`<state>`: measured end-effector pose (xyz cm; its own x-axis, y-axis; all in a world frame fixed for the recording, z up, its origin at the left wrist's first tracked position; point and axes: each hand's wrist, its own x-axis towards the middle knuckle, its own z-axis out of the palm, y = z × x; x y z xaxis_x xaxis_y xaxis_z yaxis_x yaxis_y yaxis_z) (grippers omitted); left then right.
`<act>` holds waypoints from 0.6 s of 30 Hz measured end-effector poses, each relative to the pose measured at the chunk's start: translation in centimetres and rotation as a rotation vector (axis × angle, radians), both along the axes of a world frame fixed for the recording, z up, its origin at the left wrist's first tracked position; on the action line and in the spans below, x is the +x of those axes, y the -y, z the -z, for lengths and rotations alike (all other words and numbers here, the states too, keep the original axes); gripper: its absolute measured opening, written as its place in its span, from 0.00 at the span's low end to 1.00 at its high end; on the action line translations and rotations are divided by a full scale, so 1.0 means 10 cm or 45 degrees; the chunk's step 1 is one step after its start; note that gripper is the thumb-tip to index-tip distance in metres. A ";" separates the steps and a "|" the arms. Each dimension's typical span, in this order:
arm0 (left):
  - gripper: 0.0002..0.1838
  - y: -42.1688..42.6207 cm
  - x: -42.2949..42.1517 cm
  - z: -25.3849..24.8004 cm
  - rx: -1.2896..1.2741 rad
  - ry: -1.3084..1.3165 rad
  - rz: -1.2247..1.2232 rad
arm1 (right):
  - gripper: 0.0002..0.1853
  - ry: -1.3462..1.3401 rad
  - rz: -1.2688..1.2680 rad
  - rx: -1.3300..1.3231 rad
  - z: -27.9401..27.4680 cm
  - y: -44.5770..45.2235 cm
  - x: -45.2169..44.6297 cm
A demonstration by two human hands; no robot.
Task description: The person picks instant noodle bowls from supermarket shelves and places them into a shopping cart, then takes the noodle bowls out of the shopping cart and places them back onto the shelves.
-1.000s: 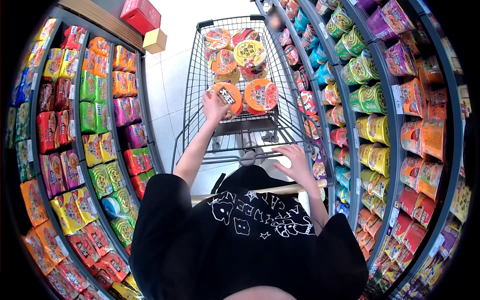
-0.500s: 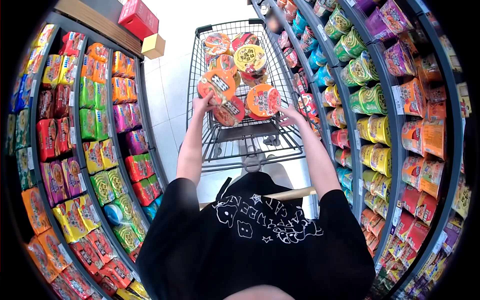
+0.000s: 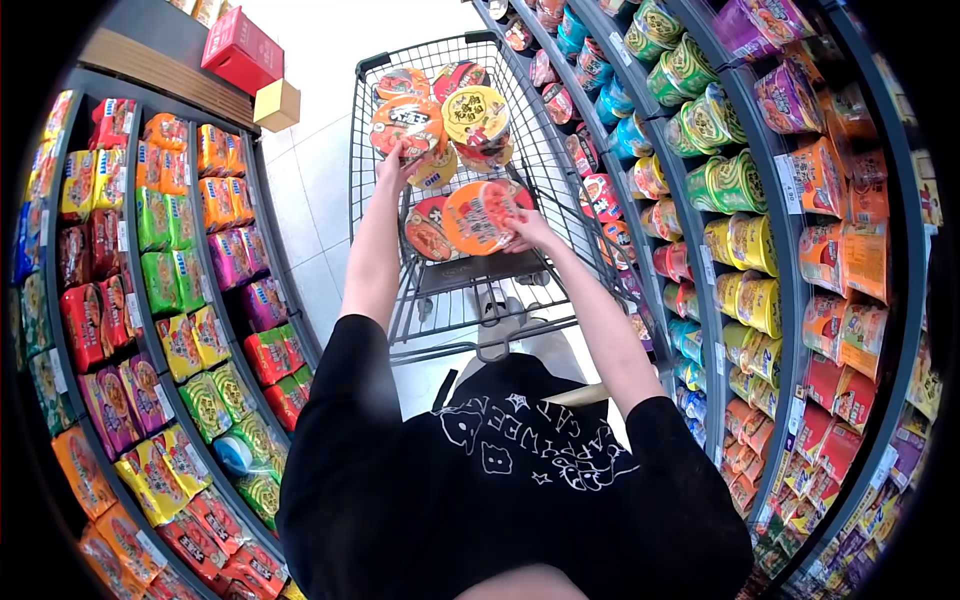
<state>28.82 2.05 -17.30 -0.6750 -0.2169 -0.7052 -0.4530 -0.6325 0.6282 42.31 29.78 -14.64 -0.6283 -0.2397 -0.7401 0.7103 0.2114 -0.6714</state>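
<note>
In the wire shopping cart (image 3: 546, 130) are several round noodle tubs. My left hand (image 3: 394, 168) grips an orange-lidded tub (image 3: 408, 124) held over the cart's left side, above other tubs. My right hand (image 3: 530, 230) has its fingers on the edge of a second orange-lidded tub (image 3: 474, 218) near the cart's close end. Beside and partly beneath that one is a red tub (image 3: 428, 230). A yellow-lidded tub (image 3: 475, 114) stands stacked farther back, with another yellow tub (image 3: 433, 171) low between the piles.
Shelves of bagged noodles (image 3: 180, 276) line the left side. On the right, shelves hold cup and tub noodles (image 3: 745, 242). A red box (image 3: 242, 52) and a small yellow box (image 3: 277, 105) sit at the upper left, beyond the left shelf.
My left hand has lifted an orange tub from the near left and moved it forward. My right hand has reached from near the handle to the other orange tub and now grips it.
</note>
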 end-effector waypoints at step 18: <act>0.22 -0.14 1.80 -0.48 -1.444 -0.275 1.023 | 0.21 0.192 0.009 -0.064 0.43 1.20 0.15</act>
<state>46.86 3.41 -12.52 -0.9558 -0.0984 -0.2770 -0.2739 0.6402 0.7177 43.78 17.83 -18.90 -0.5126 -0.2743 -0.8136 0.8054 0.1747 -0.5663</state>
